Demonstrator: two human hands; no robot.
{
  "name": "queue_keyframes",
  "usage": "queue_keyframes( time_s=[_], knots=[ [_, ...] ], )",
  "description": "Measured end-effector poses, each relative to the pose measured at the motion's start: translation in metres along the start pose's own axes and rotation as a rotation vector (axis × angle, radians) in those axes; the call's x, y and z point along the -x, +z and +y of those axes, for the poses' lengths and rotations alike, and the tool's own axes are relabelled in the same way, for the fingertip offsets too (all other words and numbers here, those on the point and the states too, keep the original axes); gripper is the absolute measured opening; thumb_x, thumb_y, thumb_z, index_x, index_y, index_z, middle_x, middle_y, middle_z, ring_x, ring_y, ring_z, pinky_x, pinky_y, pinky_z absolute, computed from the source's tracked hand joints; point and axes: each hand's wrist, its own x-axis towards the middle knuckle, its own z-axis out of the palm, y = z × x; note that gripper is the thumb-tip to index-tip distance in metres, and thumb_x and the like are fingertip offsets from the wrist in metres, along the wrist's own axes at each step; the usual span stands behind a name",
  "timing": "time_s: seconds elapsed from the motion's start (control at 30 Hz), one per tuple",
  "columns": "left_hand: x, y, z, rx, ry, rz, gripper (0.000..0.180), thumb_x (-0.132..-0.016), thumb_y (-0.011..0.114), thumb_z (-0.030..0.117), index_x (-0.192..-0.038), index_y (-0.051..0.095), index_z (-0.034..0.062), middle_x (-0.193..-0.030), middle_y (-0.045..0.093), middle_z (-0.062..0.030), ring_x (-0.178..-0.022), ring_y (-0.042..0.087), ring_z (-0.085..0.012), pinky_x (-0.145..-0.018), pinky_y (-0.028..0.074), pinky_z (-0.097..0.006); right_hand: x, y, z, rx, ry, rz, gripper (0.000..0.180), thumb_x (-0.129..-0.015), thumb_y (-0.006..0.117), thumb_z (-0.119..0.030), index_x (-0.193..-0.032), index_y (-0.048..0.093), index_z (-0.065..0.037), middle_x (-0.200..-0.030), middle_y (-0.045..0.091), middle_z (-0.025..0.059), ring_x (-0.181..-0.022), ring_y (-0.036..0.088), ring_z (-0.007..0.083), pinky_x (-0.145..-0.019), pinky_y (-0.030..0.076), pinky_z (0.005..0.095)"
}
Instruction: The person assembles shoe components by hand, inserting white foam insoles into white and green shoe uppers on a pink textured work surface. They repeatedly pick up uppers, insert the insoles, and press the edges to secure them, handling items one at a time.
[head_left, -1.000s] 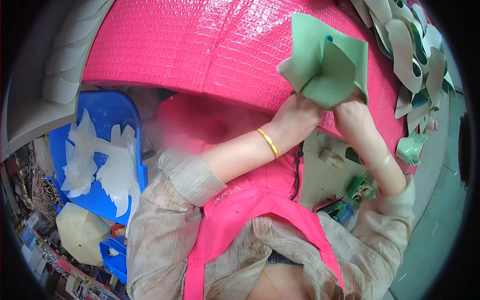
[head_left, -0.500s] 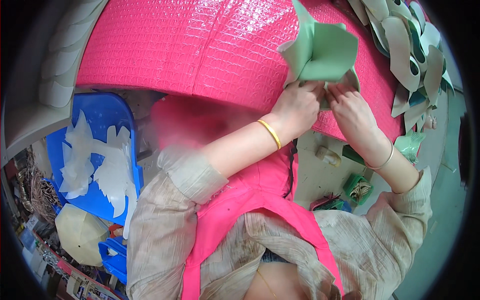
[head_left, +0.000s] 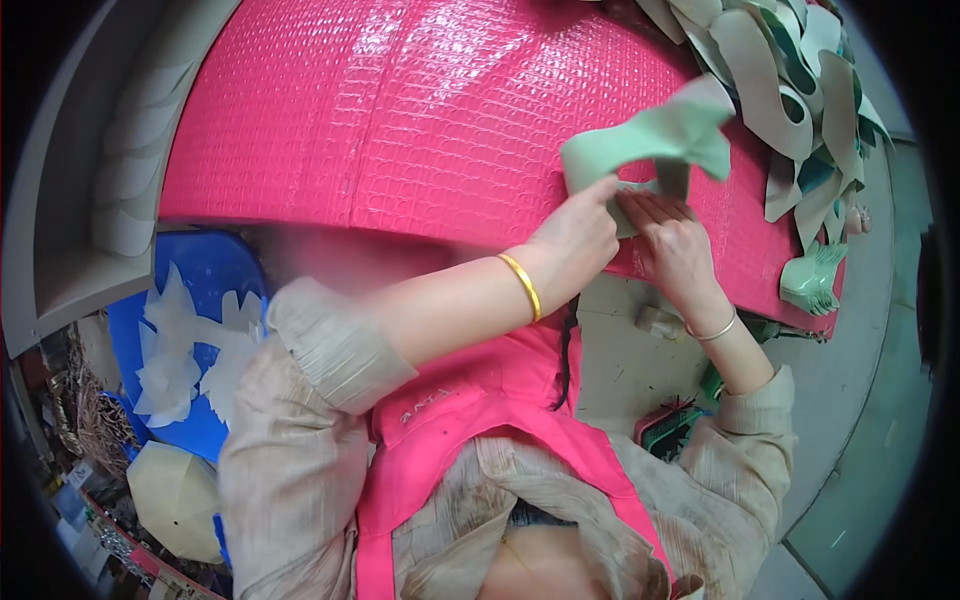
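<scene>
Both my hands work close together at the near right edge of a table with a glossy pink textured cover (head_left: 400, 130). Between them is a pale green, leather-like cut piece (head_left: 612, 152), bent into a loop that stands above the cover. My left hand (head_left: 578, 228) pinches its lower left part. My right hand (head_left: 680, 248) has its fingers pressed together on the lower edge beside it; the thumb is hidden. Part of the loop's far side is blurred. Right of my right hand lies a light green piece with a fringed edge (head_left: 812, 280).
A heap of curved pale and green strips (head_left: 770, 85) covers the table's far right. At left are a grey shelf (head_left: 75, 270) with white curved pieces (head_left: 145, 165) and a blue chair (head_left: 215, 248) bearing white cutouts (head_left: 170, 350). A cream domed object (head_left: 172, 500) sits below.
The green piece has turned and folded from an upright, flared shape into a loop leaning right. Both hands sit slightly lower and further left in the picture, and the whole view has shifted.
</scene>
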Motion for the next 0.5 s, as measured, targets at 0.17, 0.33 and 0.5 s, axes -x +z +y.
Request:
queue_keyframes(
  time_s=[0.17, 0.33, 0.5],
  knots=[
    [-0.018, 0.005, -0.008, 0.366, -0.415, 0.211, 0.011, -0.073, 0.06, 0.019, -0.073, 0.068, 0.0125, -0.065, 0.064, -0.003, -0.07, 0.063, -0.0186, -0.098, 0.03, -0.044, -0.027, -0.039, 0.021, -0.07, -0.11, 0.203, 0.039, -0.069, 0.06, -0.004, -0.108, 0.059, -0.006, -0.104, 0.06, 0.013, -0.098, 0.058, 0.0215, -0.087, 0.042, 0.0346],
    [0.039, 0.012, 0.011, 2.431, -0.756, 1.084, 0.027, -0.087, 0.055, 0.016, -0.111, 0.056, 0.0037, -0.098, 0.06, -0.0062, -0.094, 0.055, -0.015, -0.094, 0.036, -0.032, -0.08, -0.049, -0.004, -0.749, 0.133, 0.576, 0.032, -0.074, 0.064, -0.008, -0.105, 0.057, -0.002, -0.104, 0.058, 0.0161, -0.098, 0.057, 0.0268, -0.086, 0.043, 0.0365],
    [0.129, 0.013, 0.029, 2.424, -0.929, 0.801, 0.062, -0.084, 0.059, 0.012, -0.136, 0.027, 0.0032, -0.127, 0.041, -0.008, -0.115, 0.041, -0.015, -0.096, 0.035, -0.03, -0.133, -0.001, -0.038, -0.845, -0.088, 0.222, 0.038, -0.072, 0.068, -0.011, -0.105, 0.053, -0.001, -0.101, 0.057, 0.0161, -0.094, 0.056, 0.0316, -0.083, 0.044, 0.0369]
  ],
)
